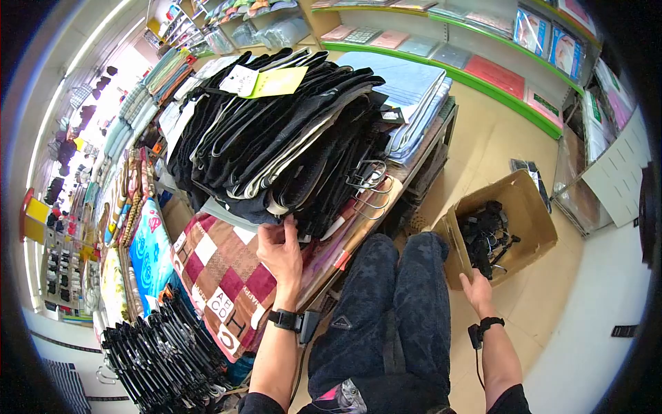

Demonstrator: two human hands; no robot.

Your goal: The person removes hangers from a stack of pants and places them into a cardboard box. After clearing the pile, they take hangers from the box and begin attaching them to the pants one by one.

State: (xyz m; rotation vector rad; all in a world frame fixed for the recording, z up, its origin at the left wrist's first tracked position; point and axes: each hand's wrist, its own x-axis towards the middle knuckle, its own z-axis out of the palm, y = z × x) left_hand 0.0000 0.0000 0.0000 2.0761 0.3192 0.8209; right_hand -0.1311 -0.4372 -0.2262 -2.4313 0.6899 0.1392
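Green-edged shelves (462, 41) line the far side of a shop with a pale tiled floor (489, 148), while bright light (134, 61) glares at left near a long white strip (89, 43).

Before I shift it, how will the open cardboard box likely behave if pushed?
The cardboard box may flex near the right hand, its top being open. Its loose-looking dark contents could slide about. On the smooth-looking floor, it will probably slide readily.

Table (426, 156): stacked blue cloths (396, 76), checked blanket (231, 259) (maroon, white, brown). Tiled floor (477, 124): open cardboard box (532, 231).
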